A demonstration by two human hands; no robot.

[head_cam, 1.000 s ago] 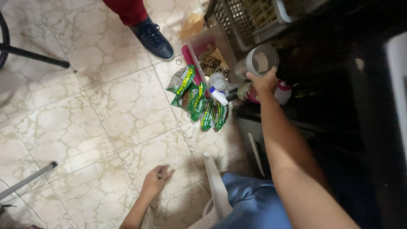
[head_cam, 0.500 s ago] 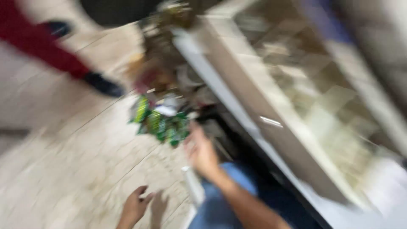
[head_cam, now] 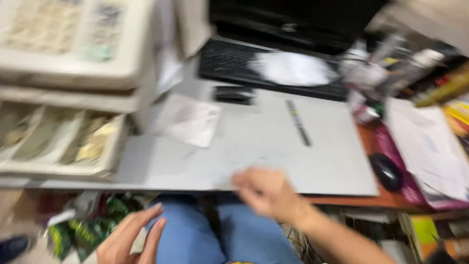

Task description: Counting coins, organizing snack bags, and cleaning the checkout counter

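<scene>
Since half a second ago my view has swung up from the tiled floor and the green packets to the desk top, and my right hand (head_cam: 266, 193) has come away from the low shelf to the near edge of the grey board (head_cam: 273, 146). It lies there blurred, fingers curled over the edge; whether it pinches anything I cannot tell. My left hand (head_cam: 129, 239) hangs low beside my knee, fingers spread and empty, just above the green packets (head_cam: 100, 227) on the floor.

The grey board covers most of the desk, likely as a flat working surface. A dark slim strip (head_cam: 298, 122) lies on it, and a white paper (head_cam: 188, 120) rests at its far left corner. Behind it sit a black keyboard (head_cam: 229, 61) with a white crumpled sheet (head_cam: 290, 68) on top. To the left an open till drawer (head_cam: 58, 139) juts out, its compartments within reach. A black mouse (head_cam: 386, 171) sits right of the board, near loose papers (head_cam: 430, 146).
</scene>
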